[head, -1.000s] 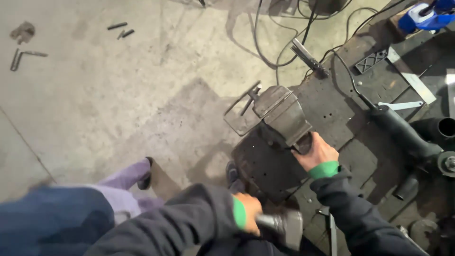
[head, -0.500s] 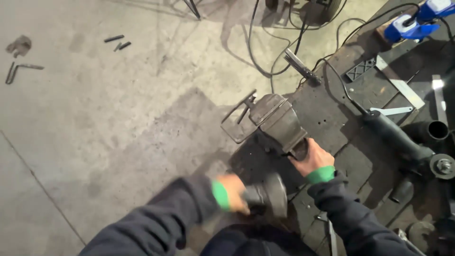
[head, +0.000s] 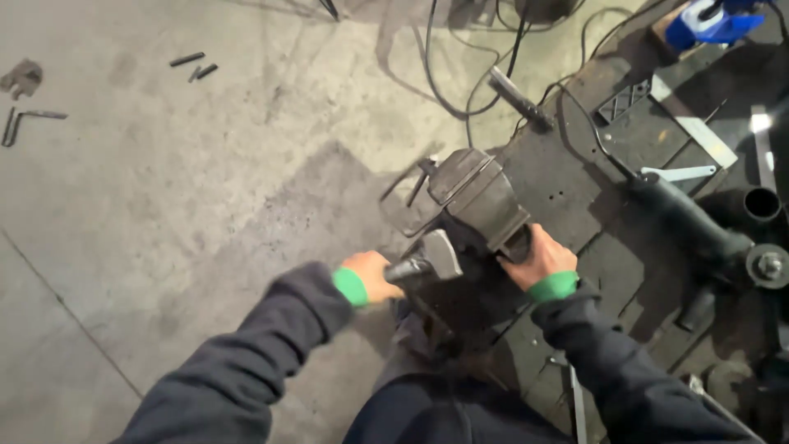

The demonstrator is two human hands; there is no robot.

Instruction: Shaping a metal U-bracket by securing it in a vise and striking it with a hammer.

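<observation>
A dark metal bench vise point(head: 477, 193) stands at the edge of a dark metal workbench point(head: 575, 189). My left hand point(head: 370, 275) grips the handle of a hammer point(head: 434, 256), whose grey head is close against the vise's near left side. My right hand point(head: 538, 256) is closed around a dark piece at the vise's near end; what exactly it is stays hidden under the fingers. Both arms wear dark sleeves with green cuffs.
An angle grinder point(head: 699, 226) lies on the bench to the right, its disc point(head: 768, 265) by the edge of view. Black cables point(head: 460, 74) trail over the concrete floor behind the vise. Small metal pieces point(head: 25, 123) lie far left. A blue object point(head: 707, 20) sits top right.
My left hand has swung the hammer up from low beside my body to the vise's side. My right hand has stayed on the vise.
</observation>
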